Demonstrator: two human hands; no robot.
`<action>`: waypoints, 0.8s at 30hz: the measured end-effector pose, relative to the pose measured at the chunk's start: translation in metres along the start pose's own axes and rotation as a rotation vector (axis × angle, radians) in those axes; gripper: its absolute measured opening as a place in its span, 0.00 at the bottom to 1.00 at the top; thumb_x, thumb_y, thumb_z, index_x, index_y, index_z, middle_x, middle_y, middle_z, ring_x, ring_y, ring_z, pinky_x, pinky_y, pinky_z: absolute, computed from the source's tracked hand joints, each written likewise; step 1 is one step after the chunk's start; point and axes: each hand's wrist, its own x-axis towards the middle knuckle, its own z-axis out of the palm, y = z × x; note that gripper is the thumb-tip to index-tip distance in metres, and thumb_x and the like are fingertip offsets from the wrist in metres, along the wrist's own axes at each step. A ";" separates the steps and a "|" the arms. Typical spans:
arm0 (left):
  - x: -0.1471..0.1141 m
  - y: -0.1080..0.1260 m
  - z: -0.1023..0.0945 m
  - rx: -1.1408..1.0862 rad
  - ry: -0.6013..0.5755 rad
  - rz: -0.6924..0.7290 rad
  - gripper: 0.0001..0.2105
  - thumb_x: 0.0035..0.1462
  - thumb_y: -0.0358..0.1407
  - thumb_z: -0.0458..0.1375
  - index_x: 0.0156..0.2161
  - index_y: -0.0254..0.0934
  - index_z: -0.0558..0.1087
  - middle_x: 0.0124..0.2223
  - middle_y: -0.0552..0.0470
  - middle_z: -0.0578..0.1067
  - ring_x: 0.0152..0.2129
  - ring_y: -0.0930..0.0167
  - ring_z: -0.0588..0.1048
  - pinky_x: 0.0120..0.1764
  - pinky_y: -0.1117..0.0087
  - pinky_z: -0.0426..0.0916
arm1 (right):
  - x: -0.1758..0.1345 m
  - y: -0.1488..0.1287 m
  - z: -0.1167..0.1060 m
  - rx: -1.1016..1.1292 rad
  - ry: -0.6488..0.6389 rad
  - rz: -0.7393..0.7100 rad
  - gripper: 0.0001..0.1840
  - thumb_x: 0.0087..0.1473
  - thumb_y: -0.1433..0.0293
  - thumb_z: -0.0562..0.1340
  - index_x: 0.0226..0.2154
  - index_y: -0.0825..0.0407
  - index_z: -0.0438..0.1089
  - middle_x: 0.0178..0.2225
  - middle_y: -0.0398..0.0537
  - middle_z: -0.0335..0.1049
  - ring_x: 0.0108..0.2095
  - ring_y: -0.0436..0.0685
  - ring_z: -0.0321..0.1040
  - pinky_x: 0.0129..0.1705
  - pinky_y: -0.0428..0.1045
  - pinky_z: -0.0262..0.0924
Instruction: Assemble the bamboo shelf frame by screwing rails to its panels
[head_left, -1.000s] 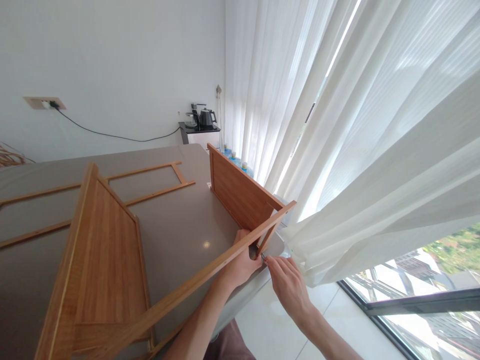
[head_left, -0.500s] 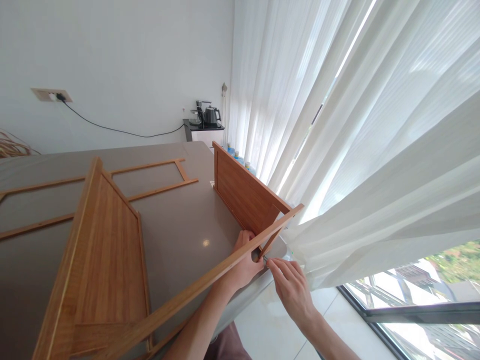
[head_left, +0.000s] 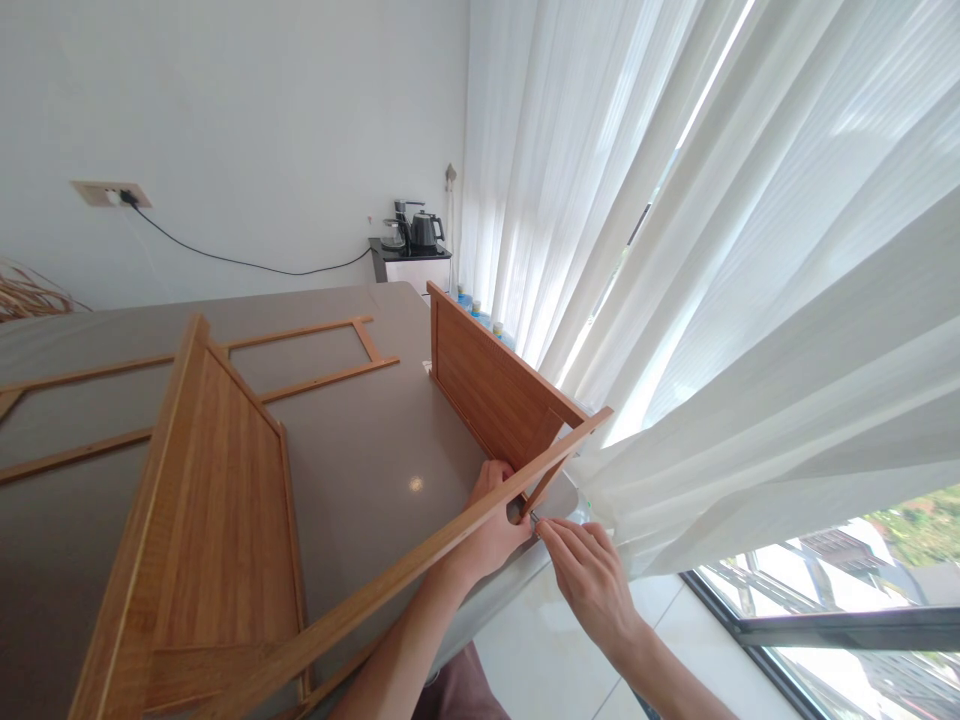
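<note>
A wooden rack (head_left: 420,545) stands on its side on the table, with two slatted-looking shelf panels, a near one (head_left: 225,520) at the left and a far one (head_left: 495,365) at the right, joined by a long side rail. My left hand (head_left: 491,525) reaches under that rail and is closed around the frame's right corner, thumb toward the table edge. Just outside this corner my right hand (head_left: 589,565) pinches a small silvery, bolt-like metal piece (head_left: 534,518) against the wood. Its inner end is hidden by the frame and my fingers.
A second, ladder-like wooden frame (head_left: 322,385) lies flat on the grey table (head_left: 360,470). Behind stand a kettle (head_left: 425,230) and a glass pot on a small cabinet. White curtains (head_left: 675,300) hang close on the right beside a window. A black cord (head_left: 247,265) runs along the wall.
The whole view has shifted slightly, so everything sits a little further right. Both hands keep their places at the corner; my right fingers have turned only a little.
</note>
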 end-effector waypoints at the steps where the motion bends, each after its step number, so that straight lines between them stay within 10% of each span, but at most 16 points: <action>1: 0.000 0.000 0.000 -0.001 -0.005 -0.001 0.17 0.45 0.28 0.62 0.40 0.41 0.63 0.43 0.49 0.72 0.42 0.63 0.73 0.44 0.62 0.70 | 0.002 -0.001 -0.001 0.010 -0.004 0.023 0.20 0.63 0.81 0.50 0.51 0.50 0.68 0.44 0.50 0.78 0.44 0.55 0.75 0.40 0.51 0.58; 24: 0.002 -0.005 -0.001 -0.004 -0.056 0.055 0.18 0.48 0.30 0.61 0.44 0.39 0.62 0.45 0.49 0.68 0.43 0.66 0.72 0.48 0.63 0.69 | 0.031 0.002 -0.009 0.562 -0.168 0.900 0.24 0.61 0.49 0.55 0.32 0.51 0.72 0.31 0.49 0.79 0.30 0.58 0.74 0.32 0.50 0.62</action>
